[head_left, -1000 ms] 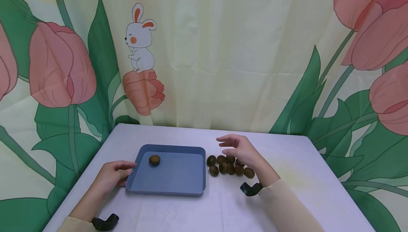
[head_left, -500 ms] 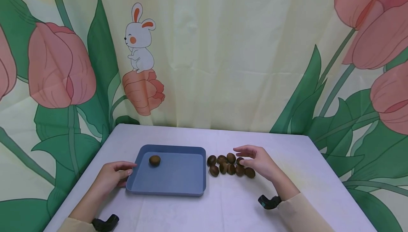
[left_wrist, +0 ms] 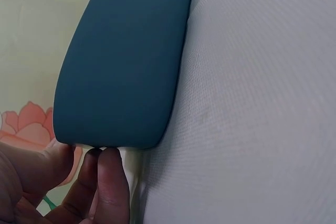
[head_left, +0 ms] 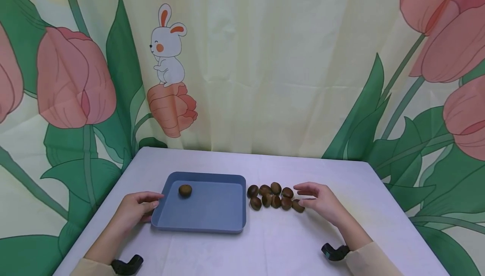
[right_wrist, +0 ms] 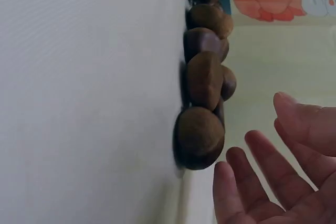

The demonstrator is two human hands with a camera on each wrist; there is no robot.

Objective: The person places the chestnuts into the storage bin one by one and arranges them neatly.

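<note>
A shallow blue-grey tray [head_left: 198, 225] lies on the white-covered table with a single brown chestnut [head_left: 185, 190] in its back left part. My left hand [head_left: 132, 208] holds the tray's left edge, thumb and fingertips at the rim. The left wrist view shows those fingertips against the end of the tray [left_wrist: 121, 66]. To the tray's right lie several loose chestnuts [head_left: 275, 201] in two rough rows. My right hand [head_left: 322, 200] is at their right end, fingers apart and holding nothing. In the right wrist view, the fingertips are close by the nearest chestnut [right_wrist: 199, 132].
The white tablecloth [head_left: 212, 255] covers the table up to its back edge. Behind it hangs a curtain [head_left: 265, 78] printed with tulips and a rabbit. Each wrist wears a small black device [head_left: 335, 252].
My right hand has moved right and toward me, from above the chestnuts to their right end, uncovering them. The rightmost chestnut has turned slightly. My left hand and the tray have stayed put.
</note>
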